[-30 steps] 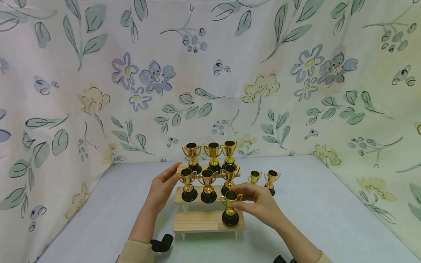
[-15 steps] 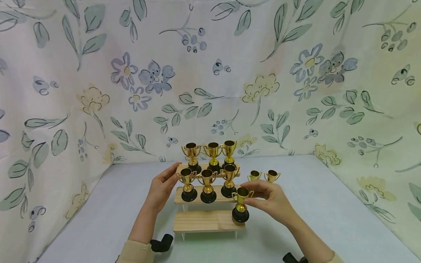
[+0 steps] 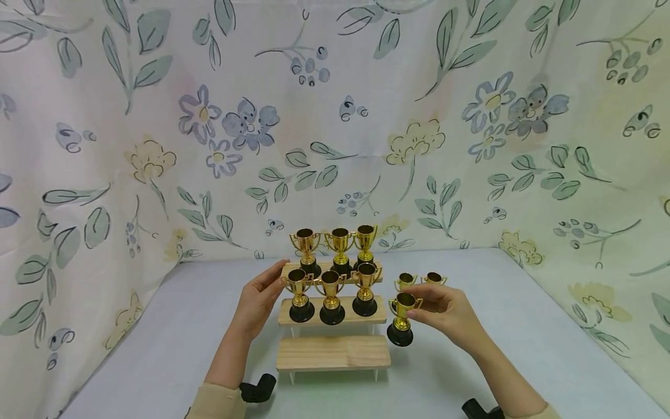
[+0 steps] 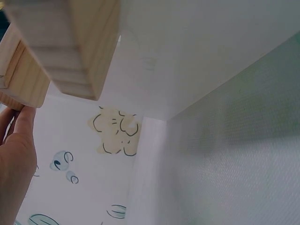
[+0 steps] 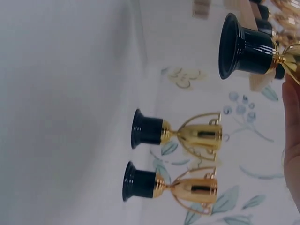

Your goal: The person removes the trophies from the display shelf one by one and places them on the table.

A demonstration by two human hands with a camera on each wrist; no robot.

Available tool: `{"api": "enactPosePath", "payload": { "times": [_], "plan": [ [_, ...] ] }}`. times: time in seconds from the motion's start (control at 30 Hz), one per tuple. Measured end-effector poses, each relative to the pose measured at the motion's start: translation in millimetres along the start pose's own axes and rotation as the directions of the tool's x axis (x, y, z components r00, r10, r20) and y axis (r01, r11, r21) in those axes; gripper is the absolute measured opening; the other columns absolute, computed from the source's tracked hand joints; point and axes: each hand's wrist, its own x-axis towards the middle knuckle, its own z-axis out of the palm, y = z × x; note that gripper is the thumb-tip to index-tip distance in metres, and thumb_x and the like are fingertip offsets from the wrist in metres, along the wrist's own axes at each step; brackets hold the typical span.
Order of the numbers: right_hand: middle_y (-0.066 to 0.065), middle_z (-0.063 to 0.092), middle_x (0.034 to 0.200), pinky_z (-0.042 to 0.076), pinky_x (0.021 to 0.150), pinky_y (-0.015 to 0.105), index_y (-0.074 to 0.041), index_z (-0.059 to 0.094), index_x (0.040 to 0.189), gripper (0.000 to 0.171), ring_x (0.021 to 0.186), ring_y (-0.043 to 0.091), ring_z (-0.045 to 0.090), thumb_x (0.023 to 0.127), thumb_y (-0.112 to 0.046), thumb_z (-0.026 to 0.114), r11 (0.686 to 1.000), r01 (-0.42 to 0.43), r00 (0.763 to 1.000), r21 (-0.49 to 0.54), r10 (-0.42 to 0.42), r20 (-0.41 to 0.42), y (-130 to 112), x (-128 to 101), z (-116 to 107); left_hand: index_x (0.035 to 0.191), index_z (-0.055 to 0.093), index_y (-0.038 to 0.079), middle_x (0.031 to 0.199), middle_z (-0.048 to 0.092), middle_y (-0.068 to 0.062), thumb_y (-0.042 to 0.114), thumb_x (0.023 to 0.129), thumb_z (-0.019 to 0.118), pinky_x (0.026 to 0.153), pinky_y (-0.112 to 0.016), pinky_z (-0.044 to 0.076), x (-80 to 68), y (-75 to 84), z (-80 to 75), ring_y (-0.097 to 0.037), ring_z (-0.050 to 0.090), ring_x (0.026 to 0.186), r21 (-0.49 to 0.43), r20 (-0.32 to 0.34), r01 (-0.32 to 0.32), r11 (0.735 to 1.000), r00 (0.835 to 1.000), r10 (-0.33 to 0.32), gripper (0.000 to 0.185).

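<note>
A three-step wooden stand point(image 3: 332, 352) sits on the table with three gold trophy cups on its top step and three on its middle step point(image 3: 331, 296); the bottom step is bare. My right hand point(image 3: 442, 309) pinches a small gold trophy point(image 3: 401, 319) with a black base point(image 5: 246, 47), held in the air just right of the stand. My left hand point(image 3: 257, 299) rests with straight fingers against the stand's left end point(image 4: 24, 91). Two more trophies point(image 3: 419, 280) stand on the table behind my right hand, also in the right wrist view point(image 5: 180, 133).
Floral cloth point(image 3: 335, 116) hangs as a backdrop behind and at both sides. The table top point(image 3: 523, 337) is pale grey. Black wrist straps point(image 3: 259, 387) show at the lower edge.
My right hand has lifted the trophy off the bottom step and carried it to the right, past the stand's end. The left hand has stayed on the stand.
</note>
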Motion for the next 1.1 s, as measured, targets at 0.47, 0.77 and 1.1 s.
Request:
{"api": "enactPosePath", "payload": {
  "times": [0.47,0.77,1.1],
  "plan": [
    [-0.025,0.069,0.107,0.061,0.074,0.019,0.005,0.065,0.12,0.036,0.087,0.002,0.071,0.085,-0.001,0.074,0.998,-0.059,0.993,-0.03,0.056,-0.101,13.5,1.6,-36.1,0.152,0.038,0.007,0.15,0.044,0.0,0.013,0.1,0.057,0.105,-0.009,0.044,-0.6,0.4,0.3,0.007,0.054,0.125,-0.002,0.005,-0.004,1.0,1.0,0.004,0.056],
    [-0.03,0.067,0.107,0.059,0.078,0.014,0.0,0.066,0.122,0.038,0.092,-0.006,0.068,0.086,-0.009,0.075,0.987,-0.129,0.978,-0.094,0.111,-0.175,26.2,0.2,-55.9,0.153,0.034,0.005,0.161,0.032,-0.011,0.01,0.101,0.053,0.105,-0.007,0.043,-0.5,0.2,0.5,0.01,0.053,0.124,-0.017,0.026,-0.016,1.0,1.0,0.016,0.055],
    [-0.034,0.064,0.109,0.053,0.083,0.007,-0.003,0.066,0.124,0.038,0.1,-0.014,0.061,0.089,-0.015,0.074,0.97,-0.164,0.971,-0.18,0.127,-0.203,41.2,-0.3,-73.1,0.152,0.038,0.006,0.15,0.043,0.0,0.01,0.101,0.055,0.105,-0.009,0.045,-1.1,-0.1,1.5,0.007,0.054,0.125,-0.02,-0.009,-0.008,1.0,1.0,0.008,0.054]
  ]
}}
